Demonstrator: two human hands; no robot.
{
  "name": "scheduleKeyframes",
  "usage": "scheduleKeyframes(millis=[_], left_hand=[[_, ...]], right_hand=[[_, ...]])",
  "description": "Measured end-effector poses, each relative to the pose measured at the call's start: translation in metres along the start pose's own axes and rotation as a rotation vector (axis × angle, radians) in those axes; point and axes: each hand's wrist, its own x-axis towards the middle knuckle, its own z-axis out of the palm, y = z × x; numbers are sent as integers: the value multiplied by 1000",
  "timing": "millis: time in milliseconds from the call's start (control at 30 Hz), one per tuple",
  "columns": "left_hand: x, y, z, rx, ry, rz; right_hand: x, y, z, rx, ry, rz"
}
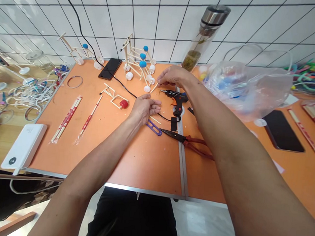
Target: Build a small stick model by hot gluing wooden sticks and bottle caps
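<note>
My right hand (173, 76) pinches a short wooden stick (154, 88) between thumb and fingertips, its lower end pointing toward my left hand. Palm turned partly up, my left hand (143, 110) rests just below with fingers loosely stretched and nothing visible in them. Beside it lie another thin stick (155, 120) and a purple slotted plastic piece (154, 128), partly covered by the hand. A black glue gun (176, 97) lies right of both hands. Left of my left hand is a small stick frame (112, 96) with a red bottle cap (124, 103).
Behind stand stick models with blue caps (142, 63) and white wheels (129, 75). Red-handled pliers (193, 141) lie in front. A tall glass bottle (197, 45), plastic bag (246, 88) and phone (283, 130) are right; chopstick packets (66, 120) and a power bank (24, 146) left.
</note>
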Motion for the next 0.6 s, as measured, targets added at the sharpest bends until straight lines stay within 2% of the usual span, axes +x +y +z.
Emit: scheduleKeyframes(millis=[300,467,600], left_hand=[[2,2,0,-32,-5,-36],[3,1,0,-42,-14,-37],[5,1,-2,-69,-22,-50]], right_hand=[[17,3,9,-38,-65,23],[0,-9,7,-169,-59,101],[-12,-18,2,-322,-21,64]])
